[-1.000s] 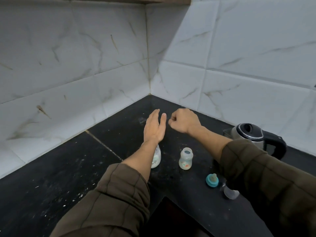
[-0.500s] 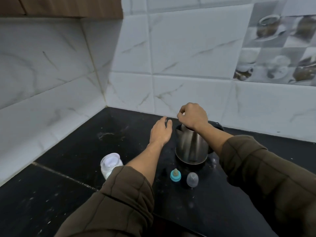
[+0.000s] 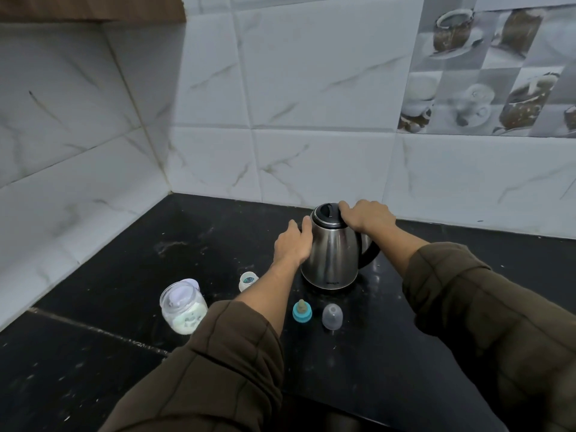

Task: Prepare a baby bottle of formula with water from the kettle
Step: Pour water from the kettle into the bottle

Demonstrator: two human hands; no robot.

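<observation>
A steel kettle (image 3: 333, 257) with a black lid stands upright on the black counter (image 3: 124, 269). My right hand (image 3: 366, 216) grips the top of its handle by the lid. My left hand (image 3: 293, 244) lies flat against the kettle's left side, fingers together. The small baby bottle (image 3: 247, 280) stands open just left of my left forearm, partly hidden by it. In front of the kettle lie the teal nipple ring (image 3: 301, 312) and the clear bottle cap (image 3: 332, 316). A clear jar of white formula powder (image 3: 183, 305) stands at the left.
White marble-look wall tiles close the counter at the back and left, meeting in a corner (image 3: 170, 191). Picture tiles of cups (image 3: 486, 73) sit upper right. A wooden cabinet underside (image 3: 93, 7) hangs upper left. White specks dust the counter.
The view swung right, bringing the kettle to the middle. My right hand went from a raised fist to gripping the kettle's handle top. My left hand moved onto the kettle's side.
</observation>
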